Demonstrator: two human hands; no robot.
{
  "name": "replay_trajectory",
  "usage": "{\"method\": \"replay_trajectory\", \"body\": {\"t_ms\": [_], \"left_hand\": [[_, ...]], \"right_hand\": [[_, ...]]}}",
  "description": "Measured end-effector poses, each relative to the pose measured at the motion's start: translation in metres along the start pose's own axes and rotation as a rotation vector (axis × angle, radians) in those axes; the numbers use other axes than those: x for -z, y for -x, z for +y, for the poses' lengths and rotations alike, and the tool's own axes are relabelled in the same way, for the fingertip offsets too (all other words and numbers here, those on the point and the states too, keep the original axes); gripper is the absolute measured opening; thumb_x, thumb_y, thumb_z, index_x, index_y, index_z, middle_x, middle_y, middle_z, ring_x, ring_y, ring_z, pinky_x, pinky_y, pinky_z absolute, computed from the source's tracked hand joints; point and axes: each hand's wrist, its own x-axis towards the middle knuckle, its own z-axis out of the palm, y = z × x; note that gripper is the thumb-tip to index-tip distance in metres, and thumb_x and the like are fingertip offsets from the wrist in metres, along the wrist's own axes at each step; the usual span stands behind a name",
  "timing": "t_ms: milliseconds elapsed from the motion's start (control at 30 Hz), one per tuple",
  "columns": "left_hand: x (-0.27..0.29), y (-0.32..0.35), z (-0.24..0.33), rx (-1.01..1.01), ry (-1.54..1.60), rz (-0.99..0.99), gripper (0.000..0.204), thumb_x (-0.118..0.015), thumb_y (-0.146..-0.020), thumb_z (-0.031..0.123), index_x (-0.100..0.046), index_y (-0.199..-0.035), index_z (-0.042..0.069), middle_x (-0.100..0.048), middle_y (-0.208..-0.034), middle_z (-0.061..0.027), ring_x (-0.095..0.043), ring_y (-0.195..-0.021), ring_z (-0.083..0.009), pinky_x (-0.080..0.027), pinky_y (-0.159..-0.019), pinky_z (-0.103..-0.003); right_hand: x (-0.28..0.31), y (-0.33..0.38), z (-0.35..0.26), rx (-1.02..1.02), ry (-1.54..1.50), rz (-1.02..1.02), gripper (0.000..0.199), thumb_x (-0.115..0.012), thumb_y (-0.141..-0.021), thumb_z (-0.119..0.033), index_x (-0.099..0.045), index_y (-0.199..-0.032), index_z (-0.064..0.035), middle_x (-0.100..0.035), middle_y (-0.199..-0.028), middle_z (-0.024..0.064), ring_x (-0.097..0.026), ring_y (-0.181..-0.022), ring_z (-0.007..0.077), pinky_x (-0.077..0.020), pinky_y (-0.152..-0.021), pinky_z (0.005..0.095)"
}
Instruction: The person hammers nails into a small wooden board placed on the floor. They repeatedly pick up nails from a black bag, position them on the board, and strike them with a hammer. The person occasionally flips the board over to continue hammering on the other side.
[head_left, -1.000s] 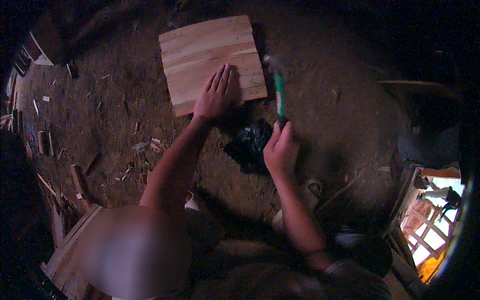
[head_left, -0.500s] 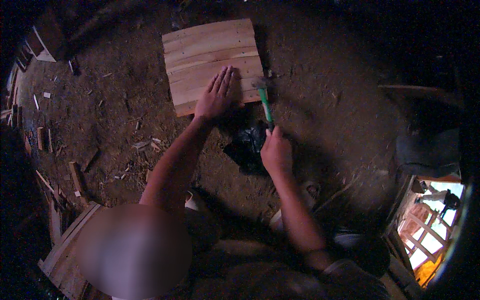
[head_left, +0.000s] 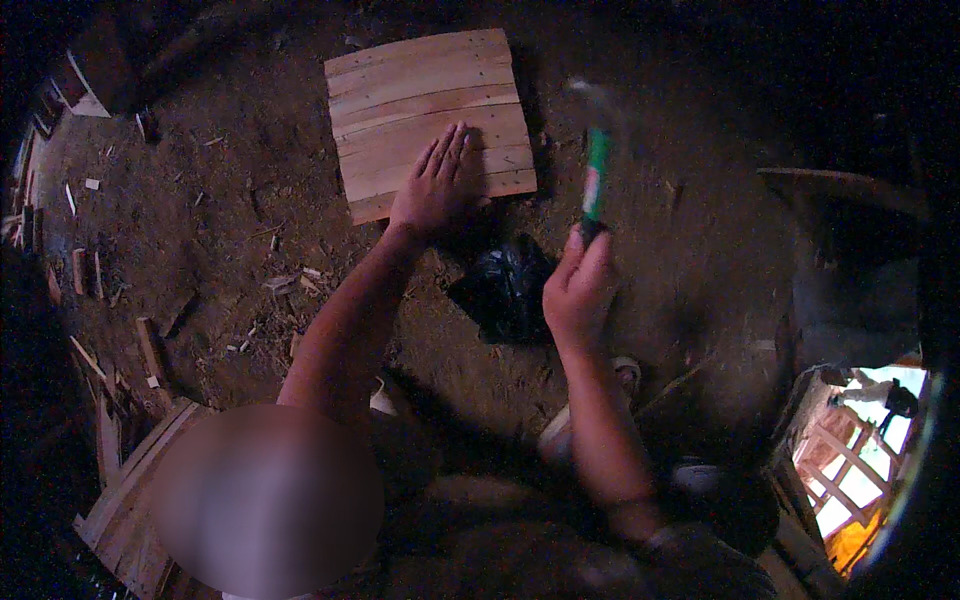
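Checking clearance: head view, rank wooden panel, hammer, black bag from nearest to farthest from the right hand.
From the right hand:
1. Hammer: gripped by its handle's end.
2. Black bag: just left.
3. Wooden panel: farther, upper left, under the left hand.

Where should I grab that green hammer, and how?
Probably best by the black end of the hammer, from the person's side, where the right grip holds it. The handle is long and slim, its black end points toward the person, and the blurred head sits at the far end.
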Motion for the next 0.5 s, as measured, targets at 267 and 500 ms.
{"method": "replay_trajectory", "body": {"t_ms": [267,500], "left_hand": [[-0.012,0.0,-0.003,-0.021,-0.038,0.026,0.066,-0.041,-0.09,0.029,-0.021,-0.144,-0.002,-0.016,-0.153,-0.0175,-0.017,-0.142,-0.0275,-0.015,-0.115,-0.038],[-0.008,-0.003,-0.002,-0.03,-0.058,0.015,0.063,-0.04,-0.09,0.029,-0.024,-0.143,-0.002,-0.015,-0.153,-0.0184,-0.016,-0.142,-0.0289,-0.015,-0.115,-0.039]], "right_hand": [[-0.01,-0.006,0.016,-0.104,0.166,-0.177,0.023,-0.049,-0.095,-0.018,-0.049,-0.1,0.0042,-0.058,-0.083,0.028,-0.059,-0.078,0.0422,-0.0464,-0.061,0.0446],[-0.02,0.018,0.019,-0.176,0.281,-0.345,0.02,-0.048,-0.095,-0.016,-0.049,-0.101,0.0031,-0.059,-0.08,0.0245,-0.061,-0.075,0.0409,-0.0456,-0.059,0.0444]]}}
